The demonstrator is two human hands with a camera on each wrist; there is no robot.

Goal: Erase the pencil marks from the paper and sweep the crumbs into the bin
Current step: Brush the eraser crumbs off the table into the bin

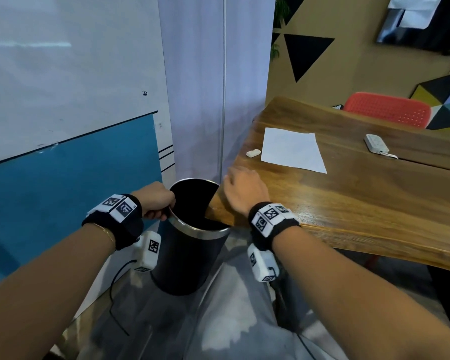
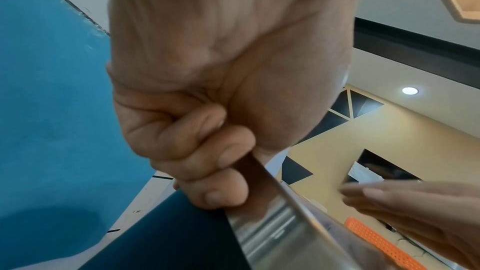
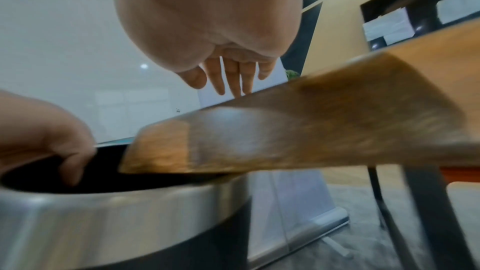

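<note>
A black bin (image 1: 190, 258) with a silver rim (image 2: 280, 225) is lifted up against the corner of the wooden table (image 1: 361, 203), its mouth under the table edge. My left hand (image 1: 157, 201) grips the rim, fingers (image 2: 207, 159) curled outside and thumb inside. My right hand (image 1: 244, 189) lies flat on the table corner just above the bin, its fingers (image 3: 233, 77) straight. Farther back on the table lie a white sheet of paper (image 1: 292, 150) and a white eraser (image 1: 253, 153) just left of it. No crumbs can be made out.
A white remote-like device (image 1: 376, 143) lies on the table to the right of the paper. A red chair (image 1: 387, 110) stands behind the table. A blue and white wall panel (image 1: 63, 183) is close on the left. Grey floor lies below.
</note>
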